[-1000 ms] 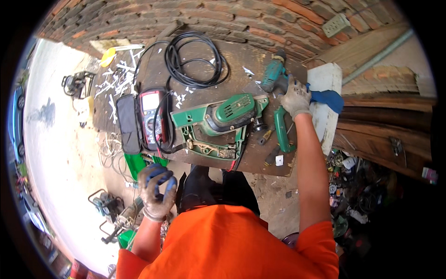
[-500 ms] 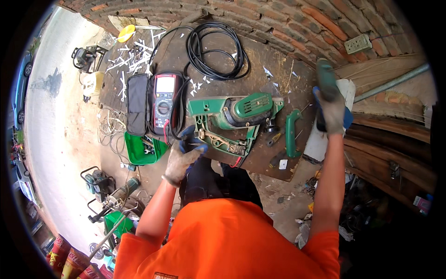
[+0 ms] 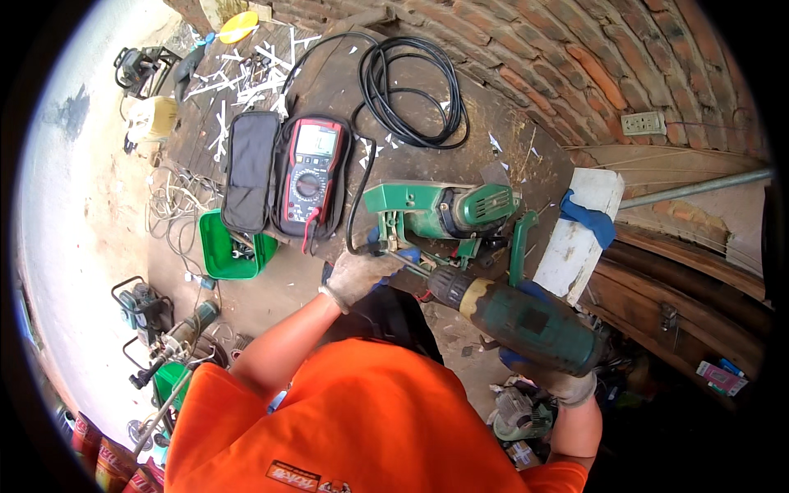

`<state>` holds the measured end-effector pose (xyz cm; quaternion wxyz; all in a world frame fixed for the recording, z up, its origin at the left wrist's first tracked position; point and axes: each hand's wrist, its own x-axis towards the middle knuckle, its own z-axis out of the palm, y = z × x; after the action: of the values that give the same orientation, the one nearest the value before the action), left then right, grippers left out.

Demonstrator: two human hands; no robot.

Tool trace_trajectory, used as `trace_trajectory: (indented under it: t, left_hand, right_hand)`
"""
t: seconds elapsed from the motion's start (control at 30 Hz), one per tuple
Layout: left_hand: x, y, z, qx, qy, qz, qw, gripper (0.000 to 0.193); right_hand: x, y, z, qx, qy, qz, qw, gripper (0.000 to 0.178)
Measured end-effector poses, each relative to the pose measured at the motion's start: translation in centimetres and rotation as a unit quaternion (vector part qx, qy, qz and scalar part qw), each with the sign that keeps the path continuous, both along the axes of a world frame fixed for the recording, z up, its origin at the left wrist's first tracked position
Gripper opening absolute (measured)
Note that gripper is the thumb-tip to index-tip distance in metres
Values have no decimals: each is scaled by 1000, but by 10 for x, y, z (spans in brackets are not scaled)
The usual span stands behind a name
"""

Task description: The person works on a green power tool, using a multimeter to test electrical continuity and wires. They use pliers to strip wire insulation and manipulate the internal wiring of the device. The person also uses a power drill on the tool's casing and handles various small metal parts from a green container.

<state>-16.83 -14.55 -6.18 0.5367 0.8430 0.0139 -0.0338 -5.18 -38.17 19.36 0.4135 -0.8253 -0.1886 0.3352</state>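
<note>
A green corded power tool (image 3: 485, 205) lies on the workbench with its handle housing opened, inner parts showing. My gloved left hand (image 3: 362, 274) is closed at the handle's near end, beside the black cord's entry; its fingertips are partly hidden. A dark green cordless drill (image 3: 530, 320) is held level by my gloved right hand (image 3: 567, 384), which is mostly hidden beneath it. The drill's long bit points left and reaches the handle, close to my left fingers. Beyond the drill's chuck stands a loose green handle half (image 3: 522, 246), partly covered by the drill.
A red multimeter (image 3: 311, 177) sits in its open black case. Behind are a coiled black cable (image 3: 411, 90) and scattered white strips (image 3: 255, 74). A green bin (image 3: 223, 246) holds wrenches at the left. A blue cloth (image 3: 588, 218) rests on a white board (image 3: 588, 185), right.
My right hand has brought the drill from the far right down to the power tool's handle. The blue cloth now shows on the board. My left hand has closed up at the handle end.
</note>
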Motion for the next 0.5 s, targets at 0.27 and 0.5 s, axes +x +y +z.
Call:
trace_trajectory:
  t: [0.27, 0.5]
  left_hand:
    - [8, -1, 14, -279, 174, 83, 941, 49]
    - [14, 5, 37, -280, 205, 81, 934, 41]
  right_hand:
    - [3, 15, 10, -88, 3, 59, 994, 73]
    - [1, 21, 18, -99, 124, -80, 984, 68]
